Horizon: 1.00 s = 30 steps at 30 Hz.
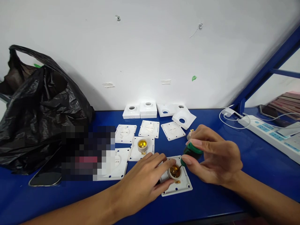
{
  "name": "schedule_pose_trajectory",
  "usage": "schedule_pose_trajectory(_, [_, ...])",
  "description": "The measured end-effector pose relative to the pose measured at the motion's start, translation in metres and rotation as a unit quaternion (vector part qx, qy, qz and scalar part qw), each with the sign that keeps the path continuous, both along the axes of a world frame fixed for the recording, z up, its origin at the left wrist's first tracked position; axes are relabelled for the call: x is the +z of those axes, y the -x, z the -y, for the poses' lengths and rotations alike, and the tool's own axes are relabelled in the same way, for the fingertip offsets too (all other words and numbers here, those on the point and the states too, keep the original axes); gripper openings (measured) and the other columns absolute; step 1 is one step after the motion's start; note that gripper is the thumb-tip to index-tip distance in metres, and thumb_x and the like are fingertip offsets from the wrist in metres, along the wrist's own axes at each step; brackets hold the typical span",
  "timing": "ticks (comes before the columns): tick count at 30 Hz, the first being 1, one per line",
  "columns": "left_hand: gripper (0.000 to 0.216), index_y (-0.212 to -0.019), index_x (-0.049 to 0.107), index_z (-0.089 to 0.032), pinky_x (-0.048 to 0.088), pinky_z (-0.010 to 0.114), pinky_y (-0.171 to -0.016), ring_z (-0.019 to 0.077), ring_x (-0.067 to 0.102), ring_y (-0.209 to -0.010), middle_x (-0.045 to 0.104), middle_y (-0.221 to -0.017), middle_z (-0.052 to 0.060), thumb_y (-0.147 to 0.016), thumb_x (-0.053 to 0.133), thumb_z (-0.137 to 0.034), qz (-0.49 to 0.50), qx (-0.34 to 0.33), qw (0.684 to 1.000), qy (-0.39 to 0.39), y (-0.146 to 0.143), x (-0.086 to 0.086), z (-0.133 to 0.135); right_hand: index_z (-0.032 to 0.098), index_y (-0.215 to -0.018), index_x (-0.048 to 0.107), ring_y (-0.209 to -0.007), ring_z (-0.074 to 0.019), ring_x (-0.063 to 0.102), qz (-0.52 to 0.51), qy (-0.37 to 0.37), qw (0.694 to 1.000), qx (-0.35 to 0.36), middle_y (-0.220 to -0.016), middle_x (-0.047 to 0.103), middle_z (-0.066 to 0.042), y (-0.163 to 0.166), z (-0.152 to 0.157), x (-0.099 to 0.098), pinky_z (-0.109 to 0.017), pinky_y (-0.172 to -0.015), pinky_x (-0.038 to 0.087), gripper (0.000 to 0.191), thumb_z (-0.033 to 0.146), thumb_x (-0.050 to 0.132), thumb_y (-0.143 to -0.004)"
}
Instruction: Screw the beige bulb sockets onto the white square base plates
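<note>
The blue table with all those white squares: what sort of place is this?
Probably a small workshop bench for electrical fittings. White socket plates lie in rows on the blue table, and the right hand holds a green screwdriver in the brass socket that the left hand steadies.

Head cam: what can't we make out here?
Head view only.
Screwdriver tip: sunk in the lamp socket, screw unseen.
Socket plate, left part: under the left hand.
Pixelated patch: hides whatever lies there.
Black bag contents: opaque plastic.
Power strip: cut by right edge.
</note>
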<state>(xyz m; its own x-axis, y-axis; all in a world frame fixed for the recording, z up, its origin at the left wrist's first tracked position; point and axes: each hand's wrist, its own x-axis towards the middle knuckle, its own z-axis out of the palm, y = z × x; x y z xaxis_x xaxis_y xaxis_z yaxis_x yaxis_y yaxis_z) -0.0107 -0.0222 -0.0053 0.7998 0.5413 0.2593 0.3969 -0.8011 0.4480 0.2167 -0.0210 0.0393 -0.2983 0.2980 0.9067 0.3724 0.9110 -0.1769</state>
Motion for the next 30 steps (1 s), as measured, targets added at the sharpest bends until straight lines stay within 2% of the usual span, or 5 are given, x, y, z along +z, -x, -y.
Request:
schedule_pose_trajectory(7, [0.029, -0.131, 0.058, -0.025, 0.057, 0.041, -0.091, 0.0264, 0.068, -0.104, 0.068, -0.115, 0.005, -0.105, 0.069, -0.029, 0.018, 0.001, 1.0, -0.003, 0.001, -0.003, -0.001, 0.021, -0.137, 0.059, -0.078, -0.021, 0.073, 0.051, 0.044, 0.998, 0.015, -0.09, 0.075, -0.005, 0.001, 0.009, 0.002, -0.038, -0.066, 0.061, 0.039, 0.022, 0.069, -0.099])
schedule_pose_trajectory(13, [0.032, -0.13, 0.057, -0.025, 0.057, 0.04, -0.088, 0.0264, 0.068, -0.102, 0.068, -0.115, 0.005, -0.102, 0.073, -0.027, 0.009, 0.002, 1.0, -0.004, 0.001, -0.002, -0.001, 0.025, -0.131, 0.06, -0.06, -0.0179, 0.061, 0.023, 0.011, 0.999, -0.023, -0.072, 0.064, 0.002, 0.002, 0.006, 0.001, -0.036, -0.056, 0.057, 0.035, 0.023, 0.07, -0.098])
schedule_pose_trajectory(18, [0.034, -0.133, 0.055, -0.025, 0.058, 0.041, -0.089, 0.0274, 0.067, -0.103, 0.067, -0.116, 0.005, -0.103, 0.071, -0.028, 0.003, 0.005, 1.0, -0.003, 0.001, -0.002, 0.0, 0.018, -0.138, 0.056, -0.08, -0.0212, 0.07, 0.036, 0.03, 0.998, 0.051, -0.091, 0.07, -0.007, 0.0, 0.0, 0.003, -0.036, -0.06, 0.059, 0.04, 0.016, 0.062, -0.098])
schedule_pose_trajectory(25, [0.036, -0.134, 0.055, -0.025, 0.059, 0.043, -0.092, 0.0273, 0.067, -0.104, 0.067, -0.116, 0.006, -0.103, 0.071, -0.027, -0.001, 0.004, 1.0, 0.006, 0.001, 0.0, 0.0, 0.021, -0.128, 0.064, -0.06, -0.0152, 0.057, -0.003, 0.015, 1.0, -0.003, -0.078, 0.064, 0.001, 0.003, 0.002, 0.003, -0.032, -0.052, 0.051, 0.042, 0.009, 0.073, -0.089])
schedule_pose_trajectory(30, [0.077, -0.147, 0.05, -0.021, 0.054, 0.053, -0.108, 0.0331, 0.067, -0.116, 0.066, -0.126, 0.009, -0.086, 0.089, -0.048, -0.003, -0.006, 1.0, -0.03, 0.003, -0.001, 0.003, 0.024, -0.133, 0.062, -0.068, -0.0177, 0.065, -0.044, -0.016, 0.999, -0.006, -0.084, 0.064, 0.0, -0.003, -0.008, -0.005, -0.032, -0.054, 0.055, 0.042, 0.015, 0.069, -0.093])
